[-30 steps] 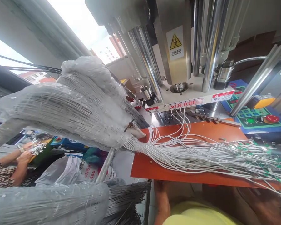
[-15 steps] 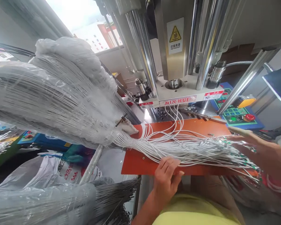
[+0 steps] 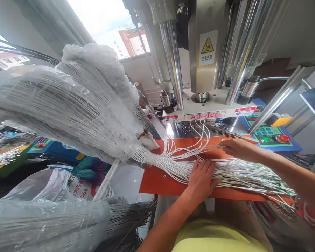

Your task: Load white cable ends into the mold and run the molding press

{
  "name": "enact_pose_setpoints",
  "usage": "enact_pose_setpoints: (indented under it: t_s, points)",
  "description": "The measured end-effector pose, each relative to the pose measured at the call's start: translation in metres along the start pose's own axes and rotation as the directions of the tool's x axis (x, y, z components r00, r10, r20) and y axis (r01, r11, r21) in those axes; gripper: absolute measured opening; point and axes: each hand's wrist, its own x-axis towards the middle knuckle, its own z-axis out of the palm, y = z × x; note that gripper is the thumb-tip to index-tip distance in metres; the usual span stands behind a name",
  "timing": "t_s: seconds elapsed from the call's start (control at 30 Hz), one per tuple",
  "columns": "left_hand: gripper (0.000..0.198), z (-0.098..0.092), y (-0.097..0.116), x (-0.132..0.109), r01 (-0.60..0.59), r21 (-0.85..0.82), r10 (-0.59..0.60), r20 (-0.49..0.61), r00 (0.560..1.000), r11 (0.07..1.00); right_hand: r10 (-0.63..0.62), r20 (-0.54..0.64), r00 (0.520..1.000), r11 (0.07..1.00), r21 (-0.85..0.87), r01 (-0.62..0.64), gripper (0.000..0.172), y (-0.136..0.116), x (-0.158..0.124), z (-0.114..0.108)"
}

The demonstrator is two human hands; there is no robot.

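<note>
The left hand (image 3: 201, 179) lies spread on white wires (image 3: 233, 173) over an orange plate (image 3: 157, 183); the right hand (image 3: 241, 148) perhaps pinches one strand (image 3: 215, 146), hard to tell

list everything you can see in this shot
press head: one, silver and cream, top centre
warning sticker: one, yellow and white, on press head
control panel: one, blue and green, right of press head
stop button: one, red, on control panel
board: one, orange, below press head
white wires: one loose bunch, white, across board
film-wrapped wire bundles: two, grey-white, left and bottom left
printed sack: one, white, left of board
left hand: one, bare, on white wires
right hand: one, bare, over board beside white wires
</note>
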Motion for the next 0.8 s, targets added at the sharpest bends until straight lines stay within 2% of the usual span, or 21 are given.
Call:
enact_pose_setpoints:
  t_s: [0.1, 0.17, 0.33, 0.4, 0.47, 0.53, 0.6, 0.63, 0.67, 0.7, 0.73, 0.77, 0.8]
  points:
    - [0.051, 0.000, 0.002, 0.001, 0.009, 0.016, -0.009, -0.006, 1.000, 1.000, -0.047, 0.066, 0.997, 0.999, 0.015, 0.047, 0.034, -0.002, -0.011, -0.025]
    - [0.049, 0.000, 0.001, 0.002, 0.008, 0.032, -0.007, -0.016, 1.000, 0.999, -0.072, 0.098, 0.993, 0.997, 0.014, 0.071, 0.039, -0.001, -0.022, -0.038]
    - [0.047, 0.000, 0.001, 0.002, 0.015, 0.037, -0.013, -0.056, 0.998, 0.999, -0.053, 0.260, 0.964, 0.961, 0.274, -0.021, 0.035, 0.007, -0.044, -0.050]
    - [0.051, -0.001, 0.006, 0.002, 0.006, 0.008, -0.006, -0.086, 0.996, 1.000, -0.073, 0.277, 0.958, 0.945, 0.326, -0.022, 0.033, 0.007, -0.045, -0.049]
    - [0.050, -0.005, 0.013, 0.002, -0.092, -0.066, 0.079, -0.168, 0.983, 0.994, -0.092, 0.233, 0.968, 0.905, 0.424, -0.016, 0.032, 0.002, -0.043, -0.047]
    - [0.050, -0.015, 0.022, 0.005, -0.223, -0.120, 0.173, -0.328, 0.929, 0.968, -0.090, 0.178, 0.980, 0.872, 0.490, -0.009, 0.034, -0.007, -0.042, -0.046]
    - [0.056, -0.029, 0.031, 0.014, -0.242, -0.136, 0.155, -0.461, 0.874, 0.961, -0.125, 0.223, 0.967, 0.889, 0.457, 0.010, 0.032, -0.020, -0.045, -0.046]
    - [0.061, -0.037, 0.035, 0.021, -0.201, -0.164, 0.102, -0.474, 0.875, 0.966, -0.163, 0.268, 0.950, 0.905, 0.425, 0.035, 0.031, -0.026, -0.048, -0.047]
    - [0.064, -0.045, 0.038, 0.028, -0.148, -0.221, 0.041, -0.424, 0.905, 0.964, -0.196, 0.292, 0.936, 0.919, 0.388, 0.071, 0.029, -0.031, -0.052, -0.047]
    - [0.064, -0.052, 0.040, 0.035, -0.093, -0.303, -0.004, -0.306, 0.952, 0.949, -0.214, 0.282, 0.935, 0.933, 0.342, 0.111, 0.028, -0.035, -0.056, -0.048]
    - [0.059, -0.057, 0.041, 0.040, -0.037, -0.392, -0.020, -0.140, 0.990, 0.919, -0.215, 0.249, 0.944, 0.949, 0.283, 0.141, 0.026, -0.036, -0.060, -0.049]
    - [0.052, -0.060, 0.041, 0.043, 0.021, -0.473, -0.007, 0.033, 0.999, 0.881, -0.204, 0.207, 0.957, 0.964, 0.215, 0.159, 0.024, -0.035, -0.063, -0.050]
    - [0.041, -0.062, 0.041, 0.044, 0.083, -0.536, 0.015, 0.175, 0.984, 0.840, -0.193, 0.175, 0.965, 0.974, 0.156, 0.167, 0.022, -0.032, -0.066, -0.050]
